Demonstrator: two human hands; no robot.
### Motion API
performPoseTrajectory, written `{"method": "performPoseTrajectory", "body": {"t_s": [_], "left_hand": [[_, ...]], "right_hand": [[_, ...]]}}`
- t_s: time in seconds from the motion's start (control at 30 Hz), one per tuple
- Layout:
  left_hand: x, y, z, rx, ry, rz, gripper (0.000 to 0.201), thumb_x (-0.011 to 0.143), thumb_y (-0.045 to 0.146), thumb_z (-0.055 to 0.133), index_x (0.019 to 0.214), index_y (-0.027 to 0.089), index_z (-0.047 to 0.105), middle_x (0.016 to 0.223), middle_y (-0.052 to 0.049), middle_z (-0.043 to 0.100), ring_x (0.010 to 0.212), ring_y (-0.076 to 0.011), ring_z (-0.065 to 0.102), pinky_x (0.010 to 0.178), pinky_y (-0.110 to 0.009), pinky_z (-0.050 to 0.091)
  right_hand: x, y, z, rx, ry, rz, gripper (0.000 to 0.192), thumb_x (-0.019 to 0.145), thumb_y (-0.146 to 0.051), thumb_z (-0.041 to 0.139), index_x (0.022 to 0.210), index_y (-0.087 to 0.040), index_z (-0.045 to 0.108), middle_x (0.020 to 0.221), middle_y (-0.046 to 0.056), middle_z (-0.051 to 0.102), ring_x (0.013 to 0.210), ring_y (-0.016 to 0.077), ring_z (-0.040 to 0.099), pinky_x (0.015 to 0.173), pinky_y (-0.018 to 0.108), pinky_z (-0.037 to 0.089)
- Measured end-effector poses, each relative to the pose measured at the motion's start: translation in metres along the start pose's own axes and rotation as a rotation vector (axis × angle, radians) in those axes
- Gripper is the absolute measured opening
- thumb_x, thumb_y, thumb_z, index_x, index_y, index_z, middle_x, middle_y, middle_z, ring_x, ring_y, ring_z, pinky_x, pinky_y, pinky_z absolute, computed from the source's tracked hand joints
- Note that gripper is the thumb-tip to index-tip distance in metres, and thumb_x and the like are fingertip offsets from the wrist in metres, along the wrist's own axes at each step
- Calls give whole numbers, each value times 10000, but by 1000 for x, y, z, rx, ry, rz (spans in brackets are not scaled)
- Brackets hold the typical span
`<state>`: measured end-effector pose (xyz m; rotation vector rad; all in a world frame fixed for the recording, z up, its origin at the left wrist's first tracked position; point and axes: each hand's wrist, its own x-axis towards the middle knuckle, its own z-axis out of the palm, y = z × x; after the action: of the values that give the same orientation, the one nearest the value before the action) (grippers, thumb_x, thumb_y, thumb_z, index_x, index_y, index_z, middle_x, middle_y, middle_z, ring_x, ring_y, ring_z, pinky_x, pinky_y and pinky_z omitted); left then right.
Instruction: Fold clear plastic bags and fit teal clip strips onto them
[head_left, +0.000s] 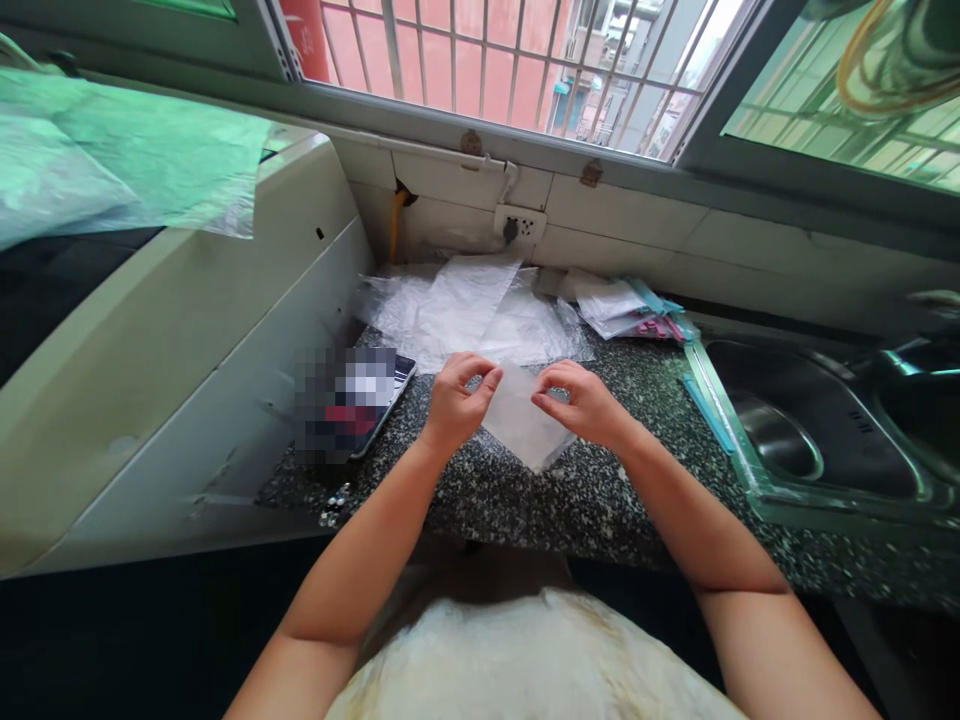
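Observation:
A small translucent plastic bag (527, 425) is held over the speckled dark countertop, one corner pointing down toward me. My left hand (461, 400) is closed, thumb and forefinger pinching the bag near its upper left edge. On the other side, my right hand (583, 402) pinches at the bag's upper right part, its fingers curled. Just beyond both hands, a pile of clear plastic bags (465, 305) lies flat against the wall side of the counter.
A phone (390, 395) with a blurred screen lies at left, near small shiny beads (334, 505). Packets with blue and pink edges (637, 310) lie back right, beside a metal sink (817, 420) and a blue strip (709, 413). A wall socket (520, 225) is behind.

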<state>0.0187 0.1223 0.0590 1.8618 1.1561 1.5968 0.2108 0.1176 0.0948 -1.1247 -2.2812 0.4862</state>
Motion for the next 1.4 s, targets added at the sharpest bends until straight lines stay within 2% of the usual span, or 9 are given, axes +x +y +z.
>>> {"method": "performPoseTrajectory", "body": {"t_s": [0.13, 0.27, 0.43, 0.53, 1.0, 1.27, 1.4], "left_hand": [[0, -3, 1, -89, 36, -97, 145, 783, 275, 580, 677, 179, 609, 687, -15, 609, 694, -143, 559, 690, -268, 452], [2, -5, 1, -156, 68, -181, 167, 764, 306, 598, 664, 173, 615, 667, -8, 609, 669, -133, 557, 681, -257, 451], [3, -8, 0, -221, 106, -266, 177, 746, 329, 621, 669, 170, 623, 634, 3, 608, 628, -120, 543, 656, -248, 442], [3, -10, 0, -252, 118, -310, 181, 746, 341, 626, 686, 171, 635, 626, 5, 615, 605, -114, 538, 631, -241, 438], [4, -15, 1, -262, 148, -335, 195, 726, 356, 647, 692, 164, 649, 629, 5, 628, 591, -109, 538, 611, -228, 433], [6, -17, 0, -267, 194, -350, 211, 726, 370, 646, 687, 163, 651, 625, 3, 632, 585, -109, 550, 608, -229, 445], [7, -19, -1, -272, 239, -362, 221, 718, 378, 656, 698, 158, 651, 630, 0, 634, 593, -108, 559, 619, -229, 451]], "right_hand": [[-1, 2, -5, 12, -3, 56, 81, 777, -266, 623, 787, -187, 610, 820, 41, 666, 804, 163, 566, 772, 327, 438], [-1, 5, -9, 60, -31, 130, 210, 741, -313, 660, 898, -178, 626, 886, 56, 675, 820, 168, 590, 764, 322, 451], [0, 6, -11, 73, -102, 171, 84, 746, -258, 614, 719, -180, 624, 724, 19, 649, 693, 135, 562, 680, 296, 428], [1, 6, -11, 106, -116, 184, 93, 747, -217, 573, 672, -181, 614, 665, 1, 623, 649, 117, 538, 652, 280, 417], [2, 7, -11, 144, -102, 200, 117, 751, -249, 580, 664, -174, 602, 649, -3, 603, 639, 108, 518, 630, 268, 402], [1, 7, -21, 123, -119, 211, 206, 761, -380, 620, 704, -181, 621, 681, 15, 634, 644, 123, 539, 621, 280, 418], [1, 8, -24, 95, -140, 220, 170, 764, -332, 607, 681, -184, 609, 673, 10, 632, 643, 121, 541, 619, 278, 414]]}}
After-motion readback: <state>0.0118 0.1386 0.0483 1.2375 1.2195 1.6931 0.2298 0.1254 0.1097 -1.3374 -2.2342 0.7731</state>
